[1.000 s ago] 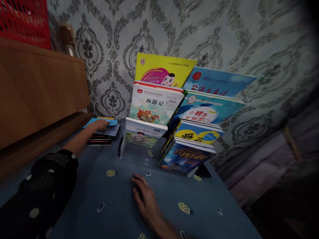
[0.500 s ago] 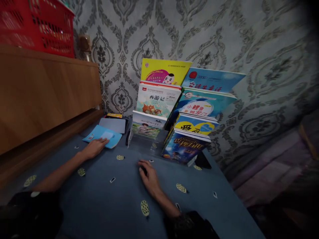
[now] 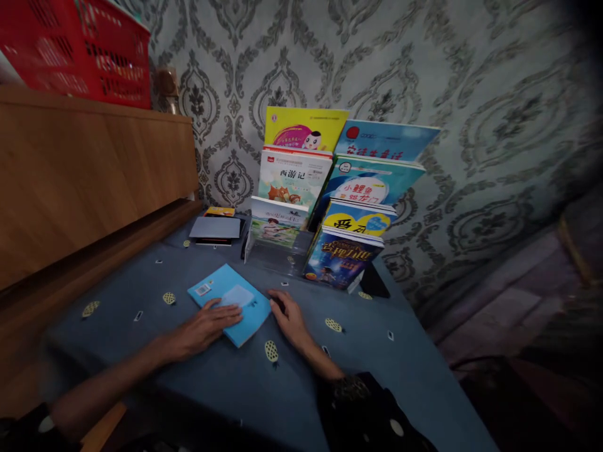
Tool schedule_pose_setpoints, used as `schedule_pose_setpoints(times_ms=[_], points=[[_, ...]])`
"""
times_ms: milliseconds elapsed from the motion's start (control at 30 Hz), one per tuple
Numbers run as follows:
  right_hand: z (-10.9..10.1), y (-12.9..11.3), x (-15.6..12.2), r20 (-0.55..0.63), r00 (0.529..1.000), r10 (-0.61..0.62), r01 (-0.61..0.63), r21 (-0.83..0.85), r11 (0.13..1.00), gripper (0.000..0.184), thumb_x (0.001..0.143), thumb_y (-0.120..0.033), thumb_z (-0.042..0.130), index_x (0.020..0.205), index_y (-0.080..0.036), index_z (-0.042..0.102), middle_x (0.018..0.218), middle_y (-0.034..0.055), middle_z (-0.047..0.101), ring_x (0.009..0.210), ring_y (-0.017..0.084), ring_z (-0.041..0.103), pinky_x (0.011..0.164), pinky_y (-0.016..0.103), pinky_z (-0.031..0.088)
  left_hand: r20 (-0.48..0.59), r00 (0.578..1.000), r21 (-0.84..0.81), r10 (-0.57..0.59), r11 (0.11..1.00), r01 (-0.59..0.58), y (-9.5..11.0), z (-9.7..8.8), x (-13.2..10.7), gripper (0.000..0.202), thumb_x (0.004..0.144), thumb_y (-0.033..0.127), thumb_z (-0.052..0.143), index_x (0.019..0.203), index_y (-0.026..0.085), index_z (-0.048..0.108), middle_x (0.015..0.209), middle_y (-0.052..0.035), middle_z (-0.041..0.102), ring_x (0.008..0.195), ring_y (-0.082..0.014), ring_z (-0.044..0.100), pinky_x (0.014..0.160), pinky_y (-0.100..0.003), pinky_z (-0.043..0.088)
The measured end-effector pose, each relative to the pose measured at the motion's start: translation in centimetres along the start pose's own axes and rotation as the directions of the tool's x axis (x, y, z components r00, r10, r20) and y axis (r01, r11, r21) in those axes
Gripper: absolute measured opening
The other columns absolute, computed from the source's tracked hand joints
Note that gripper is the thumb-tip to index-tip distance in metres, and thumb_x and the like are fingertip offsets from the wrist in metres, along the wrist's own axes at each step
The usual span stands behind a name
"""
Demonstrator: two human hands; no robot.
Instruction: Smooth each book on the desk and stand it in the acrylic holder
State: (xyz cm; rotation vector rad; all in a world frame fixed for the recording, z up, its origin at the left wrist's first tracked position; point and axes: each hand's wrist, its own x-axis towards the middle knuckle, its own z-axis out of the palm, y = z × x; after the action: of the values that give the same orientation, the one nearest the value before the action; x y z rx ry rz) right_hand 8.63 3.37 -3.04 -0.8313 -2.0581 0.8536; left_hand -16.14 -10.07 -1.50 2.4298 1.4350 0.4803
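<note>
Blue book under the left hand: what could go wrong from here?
The blue book might slip on the pineapple-print tablecloth: the left hand lies across its top, with no grip visible around its edges. If it slid rightward, its corner could bump the right hand, which sits right by it.

The single head-worn view looks forward and down from above the surface (image 3: 372, 348), with the left hand (image 3: 207, 326) and right hand (image 3: 291, 321) near, a patterned wall (image 3: 471, 94) facing it beyond, and a wooden cabinet (image 3: 103, 163) at frame left.
</note>
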Motion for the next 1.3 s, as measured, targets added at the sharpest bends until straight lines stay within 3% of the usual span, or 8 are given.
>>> schedule_pose_setpoints(times_ms=[133,233,433,600,767,900,1067,1300], points=[[-2.2,0.8,-1.3,-0.045,0.999,0.022,-0.024,-0.044,0.999,0.034,0.088,-0.035,0.049,0.112,-0.019,0.068,0.112,0.0100,0.070,0.104,0.024,0.065,0.091,0.040,0.052,0.138,0.956,-0.166,0.257,0.958,-0.234,3.5,-1.2,2.9,0.046,0.099,0.020,0.045,0.140,0.039,0.049,0.143,0.0014,0.055,0.139,-0.0163,0.043,0.123,-0.044,0.017],[-3.7,1.1,-2.5,-0.071,0.997,0.041,-0.047,-0.082,0.996,0.033,0.087,-0.032,0.050,0.113,-0.020,0.068,0.113,0.0096,0.069,0.105,0.024,0.064,0.091,0.040,0.053,0.164,0.928,-0.140,0.336,0.939,-0.315,3.7,-2.0,5.2,0.051,0.093,0.009,0.045,0.130,0.041,0.059,0.140,0.0057,0.058,0.144,-0.0163,0.036,0.124,-0.045,0.011],[-3.8,0.7,-5.0,-0.068,0.997,0.035,-0.046,-0.161,0.986,0.033,0.089,-0.029,0.049,0.115,-0.019,0.067,0.124,0.0129,0.062,0.112,0.026,0.061,0.098,0.045,0.049,0.110,0.986,0.073,0.127,0.988,-0.135,0.4,-2.0,6.2,0.057,0.089,0.008,0.045,0.137,0.037,0.054,0.148,0.0007,0.050,0.144,-0.0241,0.035,0.121,-0.051,0.021],[-3.2,0.4,-4.8,-0.065,0.998,0.029,-0.042,-0.220,0.975,0.032,0.089,-0.026,0.049,0.116,-0.020,0.066,0.126,0.0126,0.060,0.117,0.028,0.056,0.102,0.049,0.046,0.056,0.998,0.084,-0.006,0.996,0.001,-0.6,-0.7,5.8,0.048,0.098,0.027,0.042,0.145,0.032,0.046,0.155,-0.0006,0.040,0.145,-0.0225,0.034,0.119,-0.040,0.029],[-3.2,0.3,-3.3,-0.047,0.997,0.058,-0.069,-0.286,0.956,0.033,0.086,-0.021,0.050,0.115,-0.019,0.067,0.127,0.0133,0.059,0.118,0.028,0.054,0.102,0.048,0.045,-0.088,0.977,0.058,-0.194,0.978,0.199,-1.8,0.7,9.1,0.051,0.098,0.039,0.043,0.145,0.022,0.045,0.157,-0.0087,0.036,0.140,-0.0284,0.041,0.113,-0.041,0.038],[-3.6,0.3,-3.1,-0.068,0.996,0.065,-0.083,-0.313,0.946,0.032,0.087,-0.019,0.049,0.113,-0.018,0.067,0.122,0.0121,0.061,0.115,0.027,0.055,0.101,0.046,0.044,-0.191,0.956,0.052,-0.223,0.970,0.236,-0.9,2.1,10.8,0.048,0.097,0.032,0.041,0.140,0.013,0.050,0.151,-0.0148,0.045,0.134,-0.0289,0.049,0.111,-0.043,0.042],[-4.6,1.0,-3.6,-0.101,0.991,0.086,-0.115,-0.333,0.936,0.031,0.088,-0.019,0.046,0.111,-0.019,0.067,0.106,0.0089,0.063,0.102,0.025,0.058,0.096,0.042,0.046,-0.223,0.961,0.168,-0.165,0.964,0.204,2.2,3.0,9.6,0.043,0.098,0.031,0.040,0.134,0.013,0.056,0.143,-0.0129,0.054,0.129,-0.0258,0.054,0.109,-0.039,0.044],[-3.8,2.1,-2.6,-0.117,0.991,0.066,-0.112,-0.454,0.884,0.034,0.087,-0.019,0.051,0.119,-0.019,0.064,0.129,0.0147,0.054,0.120,0.030,0.049,0.104,0.048,0.041,-0.219,0.952,0.282,-0.213,0.921,0.271,2.0,2.0,11.6,0.038,0.096,0.025,0.042,0.128,0.015,0.059,0.137,-0.0135,0.058,0.125,-0.0281,0.057,0.106,-0.044,0.046]])
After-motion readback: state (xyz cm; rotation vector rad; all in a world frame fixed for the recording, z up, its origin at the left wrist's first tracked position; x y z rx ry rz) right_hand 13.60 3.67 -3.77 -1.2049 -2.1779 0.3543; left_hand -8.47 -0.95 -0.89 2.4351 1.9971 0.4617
